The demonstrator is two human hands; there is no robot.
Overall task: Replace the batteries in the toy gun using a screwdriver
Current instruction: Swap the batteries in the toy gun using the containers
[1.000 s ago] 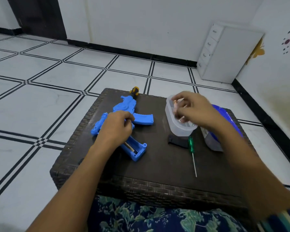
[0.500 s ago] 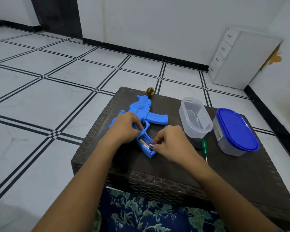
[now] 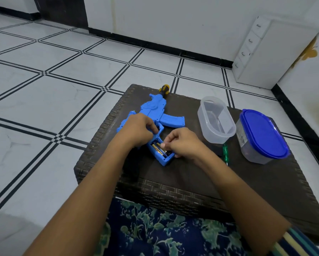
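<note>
- Two hands are recorded at the toy gun [image 3: 155, 111], which lies flat on the left half of the wicker table [image 3: 191, 174]. The left hand [image 3: 136, 131] is curled around its body, as it was half a second ago.
- The open battery compartment [image 3: 163, 160] is seen at the gun's near end. The right hand [image 3: 182, 143], at the clear tub [image 3: 216, 119] a second ago, is now curled over it, with a battery [image 3: 159, 147] pinched at the fingertips.
- The green screwdriver [image 3: 225, 152] is partly hidden behind the right wrist.
- The label [image 3: 240, 133] on the blue-lidded tub [image 3: 263, 133] cannot be read.
</note>
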